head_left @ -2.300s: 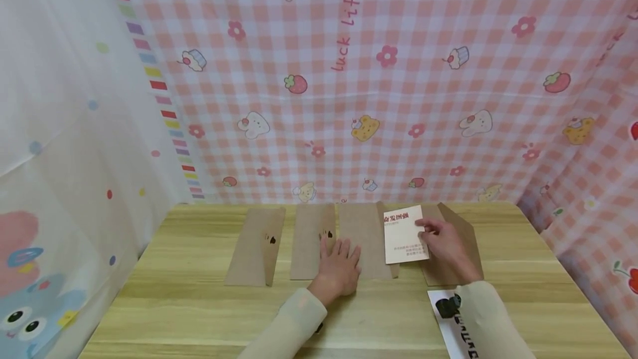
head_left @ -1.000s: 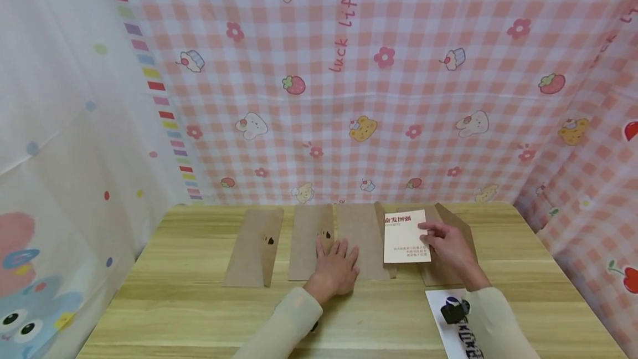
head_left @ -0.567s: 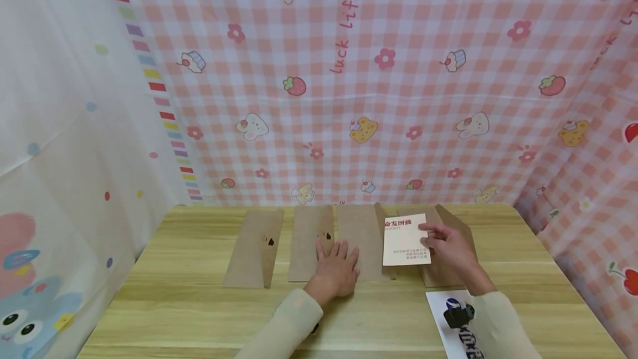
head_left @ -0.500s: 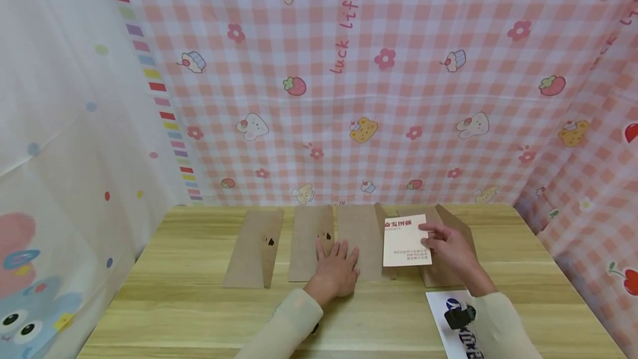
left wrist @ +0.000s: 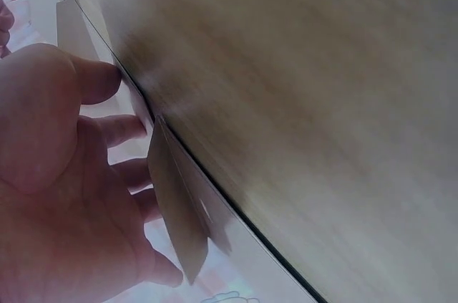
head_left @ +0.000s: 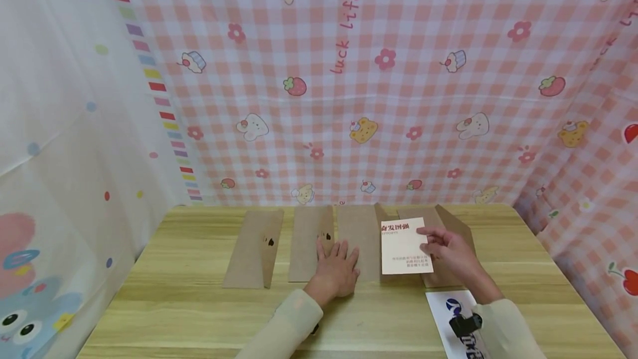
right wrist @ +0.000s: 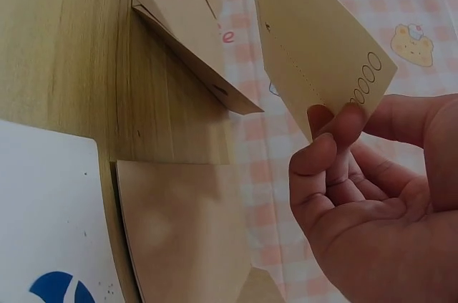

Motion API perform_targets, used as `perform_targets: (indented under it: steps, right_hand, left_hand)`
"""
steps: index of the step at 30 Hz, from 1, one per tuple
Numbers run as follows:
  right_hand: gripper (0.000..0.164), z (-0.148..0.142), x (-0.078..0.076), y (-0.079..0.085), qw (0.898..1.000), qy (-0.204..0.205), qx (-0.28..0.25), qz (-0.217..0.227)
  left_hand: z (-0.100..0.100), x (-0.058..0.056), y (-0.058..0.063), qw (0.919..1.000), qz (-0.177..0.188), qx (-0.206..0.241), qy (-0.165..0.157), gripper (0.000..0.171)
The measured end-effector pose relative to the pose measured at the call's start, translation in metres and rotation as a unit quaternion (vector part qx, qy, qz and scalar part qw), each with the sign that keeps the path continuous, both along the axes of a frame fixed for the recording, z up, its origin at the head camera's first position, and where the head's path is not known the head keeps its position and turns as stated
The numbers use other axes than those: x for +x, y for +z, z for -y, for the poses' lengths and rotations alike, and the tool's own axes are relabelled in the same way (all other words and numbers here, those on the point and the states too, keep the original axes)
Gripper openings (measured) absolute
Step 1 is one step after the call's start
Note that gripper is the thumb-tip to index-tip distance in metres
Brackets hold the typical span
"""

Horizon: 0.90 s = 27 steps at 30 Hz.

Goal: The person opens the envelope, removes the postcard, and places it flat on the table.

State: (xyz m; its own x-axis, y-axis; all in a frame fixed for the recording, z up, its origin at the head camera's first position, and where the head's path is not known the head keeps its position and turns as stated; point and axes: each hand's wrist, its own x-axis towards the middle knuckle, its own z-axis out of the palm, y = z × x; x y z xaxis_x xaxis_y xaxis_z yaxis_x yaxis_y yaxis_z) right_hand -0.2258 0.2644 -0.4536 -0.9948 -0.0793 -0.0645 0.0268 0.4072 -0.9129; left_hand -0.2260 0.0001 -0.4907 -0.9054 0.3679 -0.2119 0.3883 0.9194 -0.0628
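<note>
Rests left hand (head_left: 335, 270), spread, across two middle envelopes (head_left: 356, 226) on tabletop (head_left: 174, 292). With right hand (head_left: 451, 252), pinches printed card (head_left: 405, 248) by right edge, raised at right, partly hiding rightmost envelope (head_left: 443, 277). Cannot tell envelope contents.

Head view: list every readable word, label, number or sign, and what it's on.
"奋发图强": card; smallest print unreadable.
"EFFORTS", probably: same card.
"luck life": checked curtain, partly repeated at right.
White sheet: blue logo; lettering partly hidden, unreadable.
Envelopes: black marks too small.
</note>
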Motion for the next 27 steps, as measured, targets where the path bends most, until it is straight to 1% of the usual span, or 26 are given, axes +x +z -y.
perform_targets:
  steps: [7,14,17,21,25,27]
  right_hand:
    - [0.044,-0.001,0.004,0.0,1.0,0.013,-0.011,-0.002]
    - [0.043,-0.001,0.011,0.002,0.999,0.04,-0.011,-0.009]
    - [0.043,-0.001,0.013,0.002,0.999,0.044,-0.014,-0.006]
    - [0.045,-0.001,0.016,0.001,0.998,0.057,-0.029,-0.008]
    - [0.047,-0.002,0.02,0.0,0.996,0.079,-0.041,-0.014]
    - [0.048,-0.001,0.022,0.0,0.995,0.082,-0.048,-0.007]
  left_hand:
    - [0.001,0.0,0.0,1.0,-0.007,-0.004,-0.004,0.056]
    - [0.001,0.0,0.0,0.9998,-0.01,-0.011,-0.009,0.055]
    - [0.001,0.001,0.0,0.9998,-0.012,-0.009,-0.01,0.055]
    - [0.001,0.001,-0.001,0.9999,-0.011,-0.001,-0.01,0.055]
    - [0.001,0.001,-0.001,0.9999,-0.009,0.003,-0.008,0.054]
    - [0.001,0.001,-0.001,0.9999,-0.009,0.003,-0.009,0.055]
